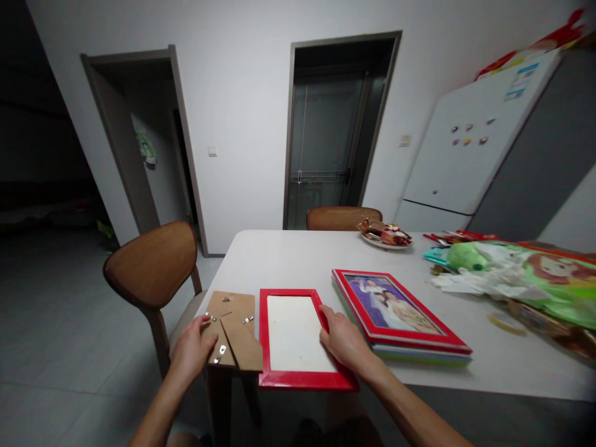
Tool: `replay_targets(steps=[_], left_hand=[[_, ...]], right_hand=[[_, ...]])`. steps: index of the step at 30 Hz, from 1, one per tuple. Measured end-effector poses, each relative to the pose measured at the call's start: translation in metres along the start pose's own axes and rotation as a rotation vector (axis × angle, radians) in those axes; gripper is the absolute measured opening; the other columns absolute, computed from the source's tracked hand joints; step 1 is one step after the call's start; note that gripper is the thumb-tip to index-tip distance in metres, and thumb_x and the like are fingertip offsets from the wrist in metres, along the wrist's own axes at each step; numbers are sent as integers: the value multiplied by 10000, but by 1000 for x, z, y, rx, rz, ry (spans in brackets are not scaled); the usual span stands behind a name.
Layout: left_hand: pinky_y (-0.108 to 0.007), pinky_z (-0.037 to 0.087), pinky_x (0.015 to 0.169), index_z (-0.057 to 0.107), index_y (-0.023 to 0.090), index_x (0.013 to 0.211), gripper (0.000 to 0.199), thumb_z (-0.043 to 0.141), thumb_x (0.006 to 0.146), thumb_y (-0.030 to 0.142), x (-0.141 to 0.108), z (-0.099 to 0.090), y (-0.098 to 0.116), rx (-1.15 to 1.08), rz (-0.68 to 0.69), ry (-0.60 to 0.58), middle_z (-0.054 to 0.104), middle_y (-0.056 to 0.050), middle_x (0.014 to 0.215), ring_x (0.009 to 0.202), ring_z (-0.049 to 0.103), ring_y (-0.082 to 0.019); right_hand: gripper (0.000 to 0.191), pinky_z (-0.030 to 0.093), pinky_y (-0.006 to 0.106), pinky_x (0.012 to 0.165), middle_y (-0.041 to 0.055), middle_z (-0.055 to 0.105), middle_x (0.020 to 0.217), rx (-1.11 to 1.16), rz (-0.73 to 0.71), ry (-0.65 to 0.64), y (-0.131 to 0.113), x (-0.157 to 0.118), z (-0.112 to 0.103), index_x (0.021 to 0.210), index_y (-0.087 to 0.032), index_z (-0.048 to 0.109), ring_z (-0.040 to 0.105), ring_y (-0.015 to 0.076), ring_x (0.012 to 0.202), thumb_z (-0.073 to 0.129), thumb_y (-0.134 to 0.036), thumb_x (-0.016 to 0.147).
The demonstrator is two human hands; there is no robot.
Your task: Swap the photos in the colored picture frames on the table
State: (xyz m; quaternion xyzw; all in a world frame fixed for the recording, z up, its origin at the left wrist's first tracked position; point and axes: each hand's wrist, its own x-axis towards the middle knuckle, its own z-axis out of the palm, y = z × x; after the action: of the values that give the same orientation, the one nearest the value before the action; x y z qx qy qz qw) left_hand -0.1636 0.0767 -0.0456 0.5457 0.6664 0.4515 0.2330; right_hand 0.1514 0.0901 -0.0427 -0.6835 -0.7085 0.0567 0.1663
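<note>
A red picture frame [307, 379] with a white panel inside lies at the table's front edge, its near side sticking out past it. My right hand [342, 338] grips its right side, thumb on top. To its left lies a brown backing board [237, 335] with metal clips and a stand flap. My left hand [193, 344] holds the board's left edge, fingertips near a clip. On the right a stack of frames [405, 310] has a red frame with a photo of people on top.
The white table [279, 254] carries a plate [386, 242] of wrapped items at the back and green and white bags [507, 264] at the right. A roll of tape [506, 323] lies there too. Wooden chairs [153, 267] stand left and behind.
</note>
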Motion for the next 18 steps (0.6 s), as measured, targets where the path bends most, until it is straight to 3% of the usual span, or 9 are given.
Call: replay_targets(steps=[2,5,8,12,15,18], left_hand=[[-422,250,971,553,181,886,343,565,545,209,-7,9,6,73,89,41,528,-78,1118,1134,384,-276],[-433,275,968,539,163,949,343,531,608,202,-27,31,25,144,259,25,471,-106,1192,1136,390,-260],[-442,296,961,516,184,1022,356,516,665,193,-57,56,54,53,351,-118,445,-99,1228,1150,383,-244],[-466,291,973,460,208,1121,533,625,614,221,-89,84,89,25,506,-325,384,-101,1289,1184,332,-270],[-484,294,974,414,190,1165,561,604,638,203,-96,95,102,58,617,-314,361,-115,1302,1190,320,-273],[-433,313,980,350,166,1213,534,466,696,94,-94,96,106,82,759,-261,385,-110,1285,1186,334,-229]], right_hand=[[507,360,266,695,148,574,924,53,2,44,3,3,-1,1175,-85,402,549,201,805,430,-134,671],[564,380,255,641,101,600,814,250,68,52,4,6,-6,1200,-92,369,559,175,706,441,-135,643],[637,395,245,521,16,586,632,708,200,-121,-1,2,-17,1274,-126,243,538,143,516,397,-158,657],[717,446,268,541,6,607,673,1293,207,-239,-16,-9,-36,1321,-153,99,561,137,517,362,-155,655],[750,463,280,563,-1,614,671,1403,193,-233,-28,-16,-48,1323,-166,122,565,134,522,428,-155,639],[773,459,263,554,-9,609,663,1435,136,-251,-35,-18,-53,1317,-184,156,560,124,530,535,-217,644]])
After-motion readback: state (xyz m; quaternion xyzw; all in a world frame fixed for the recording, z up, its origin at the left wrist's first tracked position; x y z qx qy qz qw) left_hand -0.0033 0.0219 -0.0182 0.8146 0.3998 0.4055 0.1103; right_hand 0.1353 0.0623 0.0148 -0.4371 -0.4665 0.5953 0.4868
